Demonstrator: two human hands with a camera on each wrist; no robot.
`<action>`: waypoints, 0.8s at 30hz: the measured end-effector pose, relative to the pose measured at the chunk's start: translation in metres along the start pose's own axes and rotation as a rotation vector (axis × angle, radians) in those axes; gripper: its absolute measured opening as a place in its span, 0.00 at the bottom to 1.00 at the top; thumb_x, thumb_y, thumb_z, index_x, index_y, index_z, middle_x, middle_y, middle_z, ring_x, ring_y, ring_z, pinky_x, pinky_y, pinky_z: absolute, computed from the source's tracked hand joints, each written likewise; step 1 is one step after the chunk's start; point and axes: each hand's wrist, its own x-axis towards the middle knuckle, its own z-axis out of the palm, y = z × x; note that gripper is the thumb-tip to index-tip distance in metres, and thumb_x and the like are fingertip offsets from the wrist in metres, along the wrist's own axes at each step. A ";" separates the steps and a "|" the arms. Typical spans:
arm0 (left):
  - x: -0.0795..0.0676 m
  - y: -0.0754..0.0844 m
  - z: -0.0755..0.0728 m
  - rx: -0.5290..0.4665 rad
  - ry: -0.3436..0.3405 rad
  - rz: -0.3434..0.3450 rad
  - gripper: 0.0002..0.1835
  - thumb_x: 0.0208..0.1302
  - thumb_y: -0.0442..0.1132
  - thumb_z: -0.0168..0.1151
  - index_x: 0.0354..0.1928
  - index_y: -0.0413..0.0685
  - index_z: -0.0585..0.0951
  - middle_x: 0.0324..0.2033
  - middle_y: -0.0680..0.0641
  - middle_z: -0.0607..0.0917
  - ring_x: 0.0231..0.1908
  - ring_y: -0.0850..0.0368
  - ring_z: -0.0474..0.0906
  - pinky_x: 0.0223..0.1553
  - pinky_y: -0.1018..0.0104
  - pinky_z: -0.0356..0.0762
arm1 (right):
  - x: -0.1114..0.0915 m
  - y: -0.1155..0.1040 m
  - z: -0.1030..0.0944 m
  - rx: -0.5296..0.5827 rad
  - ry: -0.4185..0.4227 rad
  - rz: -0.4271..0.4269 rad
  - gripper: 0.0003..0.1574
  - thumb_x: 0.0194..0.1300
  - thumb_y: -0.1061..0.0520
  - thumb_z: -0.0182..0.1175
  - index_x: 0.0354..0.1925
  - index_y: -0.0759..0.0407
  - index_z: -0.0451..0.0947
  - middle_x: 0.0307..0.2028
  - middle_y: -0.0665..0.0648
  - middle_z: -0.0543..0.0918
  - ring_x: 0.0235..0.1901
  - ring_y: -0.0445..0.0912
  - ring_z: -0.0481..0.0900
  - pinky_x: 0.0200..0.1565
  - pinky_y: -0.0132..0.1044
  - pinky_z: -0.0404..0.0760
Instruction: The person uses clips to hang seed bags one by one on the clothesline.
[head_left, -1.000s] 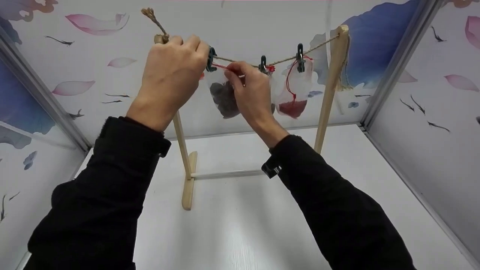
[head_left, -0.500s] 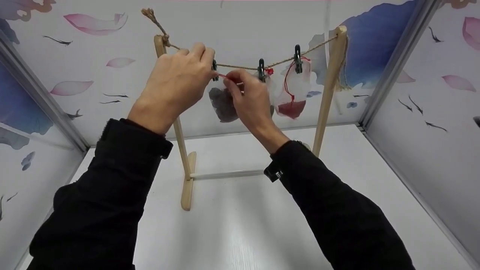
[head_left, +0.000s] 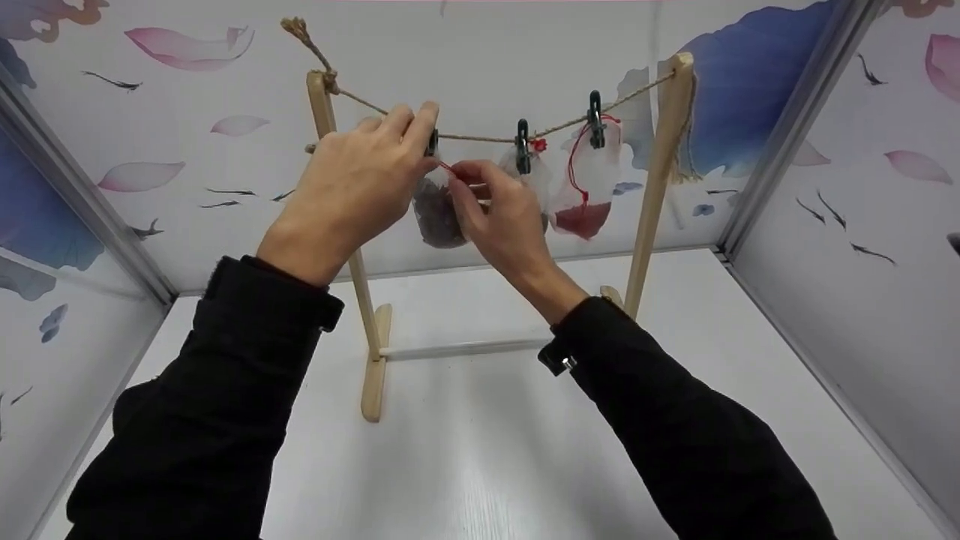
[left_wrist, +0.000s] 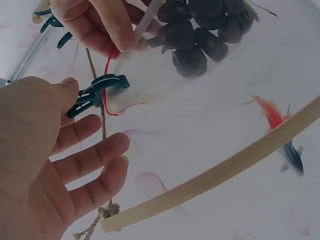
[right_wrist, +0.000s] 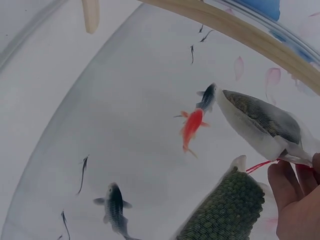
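My left hand (head_left: 349,191) pinches the handle end of a dark green clip (left_wrist: 95,95) between thumb and forefinger; its other fingers are loosely bent. The clip's far end lies over the twine (left_wrist: 90,62) and the top edge of a sheer drawstring bag (left_wrist: 192,35) filled with dark, round, wrinkled pieces. At that bag's mouth, my right hand (head_left: 510,217) pinches the red drawstring (left_wrist: 106,75) and cloth edge. A second bag (right_wrist: 225,210), with green grain-like contents, hangs beside my right hand, partly hidden by it in the head view.
The twine runs between two wooden posts (head_left: 660,180) on a white table (head_left: 480,442). Farther right hangs a bag with red contents (head_left: 583,217) under a clip (head_left: 596,120). Another clip (head_left: 523,146) grips the line near its middle. Patterned panels surround the table.
Both hands have moved slightly down, and the bag with dark pieces has come down with them. The twine at the left post, hidden earlier behind my left hand, now shows.
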 end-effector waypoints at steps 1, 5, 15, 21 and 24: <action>-0.001 0.000 0.000 -0.004 0.000 -0.004 0.28 0.80 0.45 0.50 0.72 0.33 0.66 0.50 0.35 0.80 0.41 0.37 0.82 0.33 0.47 0.82 | -0.002 0.000 -0.001 0.012 -0.006 -0.010 0.16 0.74 0.56 0.61 0.54 0.65 0.81 0.47 0.57 0.87 0.44 0.45 0.87 0.47 0.35 0.84; -0.009 -0.001 0.003 -0.028 0.010 -0.017 0.29 0.80 0.45 0.50 0.74 0.35 0.63 0.52 0.35 0.79 0.39 0.37 0.81 0.30 0.47 0.81 | -0.011 0.003 -0.005 0.031 -0.029 -0.058 0.17 0.74 0.57 0.61 0.55 0.66 0.80 0.49 0.58 0.87 0.46 0.45 0.87 0.47 0.35 0.84; -0.051 -0.001 0.021 -0.101 0.174 -0.026 0.29 0.76 0.45 0.56 0.72 0.37 0.68 0.55 0.35 0.79 0.50 0.37 0.78 0.41 0.45 0.77 | -0.040 0.013 -0.039 -0.052 -0.051 -0.208 0.19 0.73 0.57 0.62 0.57 0.66 0.79 0.51 0.60 0.86 0.49 0.46 0.86 0.50 0.36 0.82; -0.099 0.004 0.038 -0.121 0.255 -0.076 0.28 0.76 0.46 0.57 0.70 0.38 0.71 0.60 0.36 0.77 0.63 0.37 0.72 0.51 0.40 0.71 | -0.077 0.023 -0.080 -0.217 -0.065 -0.293 0.23 0.71 0.55 0.65 0.61 0.63 0.79 0.55 0.58 0.84 0.56 0.49 0.82 0.59 0.40 0.78; -0.124 0.006 0.050 -0.134 0.299 -0.126 0.28 0.75 0.47 0.57 0.70 0.39 0.72 0.62 0.36 0.76 0.66 0.38 0.70 0.54 0.38 0.69 | -0.097 0.035 -0.102 -0.292 -0.051 -0.285 0.27 0.68 0.56 0.68 0.63 0.62 0.78 0.59 0.57 0.82 0.62 0.49 0.78 0.63 0.42 0.74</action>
